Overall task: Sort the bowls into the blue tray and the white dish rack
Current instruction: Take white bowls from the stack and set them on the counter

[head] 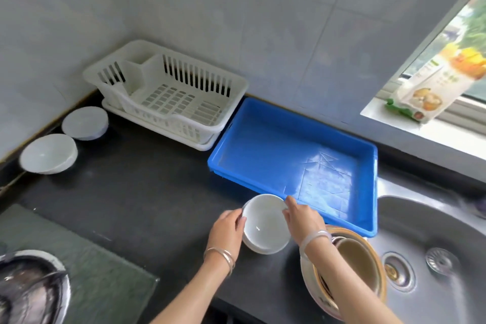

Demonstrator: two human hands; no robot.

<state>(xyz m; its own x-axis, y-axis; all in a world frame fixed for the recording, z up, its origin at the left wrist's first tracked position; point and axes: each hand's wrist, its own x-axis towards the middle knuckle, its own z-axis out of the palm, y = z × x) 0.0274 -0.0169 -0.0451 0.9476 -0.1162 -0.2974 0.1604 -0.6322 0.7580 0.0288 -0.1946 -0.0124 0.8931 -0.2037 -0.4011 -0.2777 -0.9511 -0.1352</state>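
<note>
Gripping the white bowl by opposite rim edges, your left hand and right hand clasp it together above the dark counter. Just beyond your grip lies the blue tray; farther beyond and leftward stands the white dish rack. Beneath your right forearm sit the stacked tan bowls. Two upturned white bowls rest far left of your grip.

A home kitchen: steel sink, dark countertop, tiled wall, dish rack.
</note>
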